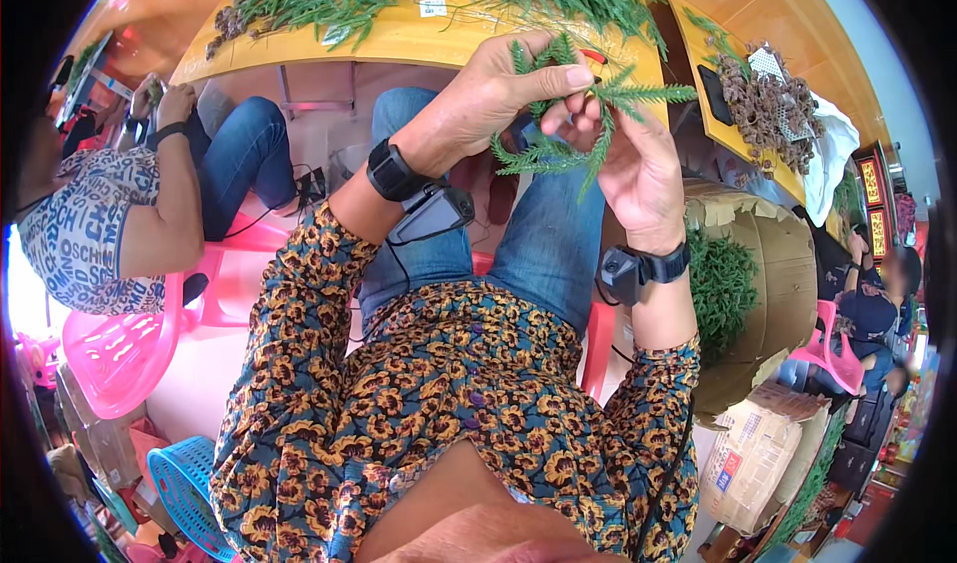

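Over the near edge of the yellow table, I hold a green artificial pine sprig (604,141) with several needle-covered branches spreading out. My left hand (513,84) is closed, its thumb pressing at the sprig's middle. My right hand (643,164) is closed round the sprig from the other side, with its fingers curled under the branches. A small orange-red thing (595,56) shows just beyond my left thumb; its kind I cannot make out. Some fingertips are hidden behind the branches.
Heaps of green sprigs (329,0) lie along the yellow table (399,46). At right, brown dried-looking sprigs (768,104) lie on another board, above an open cardboard box (763,284) with greenery. A person (110,214) sits at left near a pink chair (125,354); another (872,304) sits far right.
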{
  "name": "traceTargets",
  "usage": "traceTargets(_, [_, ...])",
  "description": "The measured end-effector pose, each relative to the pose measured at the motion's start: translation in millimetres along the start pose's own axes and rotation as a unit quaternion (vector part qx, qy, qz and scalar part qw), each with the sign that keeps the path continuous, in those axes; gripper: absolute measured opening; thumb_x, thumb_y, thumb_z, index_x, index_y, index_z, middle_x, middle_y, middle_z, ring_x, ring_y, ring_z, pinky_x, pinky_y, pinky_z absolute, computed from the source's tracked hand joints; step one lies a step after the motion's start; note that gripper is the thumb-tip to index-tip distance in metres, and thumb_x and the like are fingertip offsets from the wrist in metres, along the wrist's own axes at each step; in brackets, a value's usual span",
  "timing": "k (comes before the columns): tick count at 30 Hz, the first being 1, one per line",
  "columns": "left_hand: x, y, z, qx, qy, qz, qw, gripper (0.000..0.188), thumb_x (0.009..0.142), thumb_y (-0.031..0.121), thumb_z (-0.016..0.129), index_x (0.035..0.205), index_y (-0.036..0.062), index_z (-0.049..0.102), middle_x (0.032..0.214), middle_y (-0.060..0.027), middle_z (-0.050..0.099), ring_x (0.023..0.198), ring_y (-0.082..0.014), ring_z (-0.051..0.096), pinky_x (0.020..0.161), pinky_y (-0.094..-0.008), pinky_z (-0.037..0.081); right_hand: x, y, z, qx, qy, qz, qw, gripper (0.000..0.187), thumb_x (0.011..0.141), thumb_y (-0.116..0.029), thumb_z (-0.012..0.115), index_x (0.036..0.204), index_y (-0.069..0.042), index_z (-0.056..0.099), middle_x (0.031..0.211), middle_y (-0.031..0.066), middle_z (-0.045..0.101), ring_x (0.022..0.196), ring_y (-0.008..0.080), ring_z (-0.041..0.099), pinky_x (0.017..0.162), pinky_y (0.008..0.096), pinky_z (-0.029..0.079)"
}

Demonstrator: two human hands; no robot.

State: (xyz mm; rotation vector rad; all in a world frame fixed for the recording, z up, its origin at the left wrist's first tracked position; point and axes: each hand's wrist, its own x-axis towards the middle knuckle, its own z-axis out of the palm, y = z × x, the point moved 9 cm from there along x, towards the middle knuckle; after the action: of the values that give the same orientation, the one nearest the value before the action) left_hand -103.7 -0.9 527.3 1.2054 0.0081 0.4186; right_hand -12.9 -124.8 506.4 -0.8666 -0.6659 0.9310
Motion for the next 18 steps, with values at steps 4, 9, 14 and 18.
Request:
traceTargets(4, [-4.0, -10.1, 3.3, -0.023, -0.064, -0.027, 0.997, 0.027, 0.107, 0.023, 0.076, 0.112, -0.0008, 0.066, 0.091, -0.0086, 0.073, 0.063, -0.01, 0.061, 0.061, -0.0235, 0.05, -2.9, 29.7, 12.3, 0.021, -0.104, 0.098, 0.99, 0.038, 0.111, -0.037, 0.066, 0.117, 0.0, 0.069, 0.108, 0.0121, 0.072, 0.107, 0.0268, 0.069, 0.108, 0.0442, 0.052])
traceTargets(9, [-15.2, -14.0, 8.0, 0.022, -0.152, -0.083, 0.985, 0.026, 0.106, 0.024, 0.076, 0.108, -0.0004, 0.067, 0.085, -0.006, 0.072, 0.059, -0.0085, 0.059, 0.059, -0.0233, 0.049, -15.6, 49.8, 23.1, 0.089, -0.159, 0.129, 0.975, 0.036, 0.108, -0.035, 0.069, 0.115, 0.001, 0.069, 0.103, 0.0098, 0.07, 0.096, 0.0231, 0.065, 0.108, 0.0455, 0.051])
traceTargets(14, [-22.1, -30.9, 5.1, 0.133, -0.187, -0.091, 0.969, 0.028, 0.106, 0.027, 0.076, 0.103, -0.0002, 0.069, 0.083, -0.0033, 0.07, 0.06, -0.0068, 0.059, 0.06, -0.0234, 0.047, -25.7, 58.4, 6.9, -0.048, -0.181, 0.119, 0.975, 0.031, 0.108, -0.032, 0.071, 0.112, -0.002, 0.07, 0.096, 0.0052, 0.067, 0.088, 0.0195, 0.061, 0.106, 0.0423, 0.051])
traceTargets(18, [-20.9, -42.9, -4.8, 0.17, -0.149, -0.114, 0.967, 0.027, 0.102, 0.027, 0.079, 0.1, 0.0018, 0.072, 0.076, -0.0016, 0.07, 0.057, -0.0043, 0.058, 0.05, -0.0232, 0.041, -16.6, 19.7, 5.5, -0.379, -0.215, 0.024, 0.9, 0.026, 0.109, -0.028, 0.07, 0.111, -0.002, 0.07, 0.095, 0.0015, 0.065, 0.086, 0.0155, 0.058, 0.098, 0.0335, 0.05])
